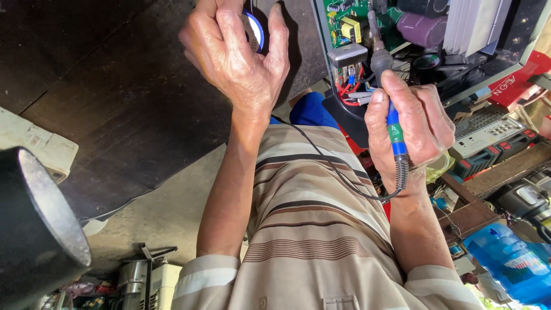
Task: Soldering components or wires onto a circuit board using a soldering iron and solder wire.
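My left hand (235, 54) is raised over a dark wooden surface (115, 86), its fingers curled around a small round blue-rimmed object (253, 28) that is mostly hidden behind them. My right hand (410, 117) grips a soldering iron (395, 129) by its blue and green handle, with the tip pointing up toward a green circuit board (344, 23) in an opened device. Red and blue wires (350, 83) sit just beside the iron's grey collar. A thin black cord (344, 178) loops from the handle across my striped shirt.
On the board stand a purple capacitor (422, 28) and a white finned heat sink (470, 17). A black cylinder (34, 229) fills the lower left. A keypad panel (488, 132), a red box (516, 86) and a blue plastic bottle (505, 258) crowd the right.
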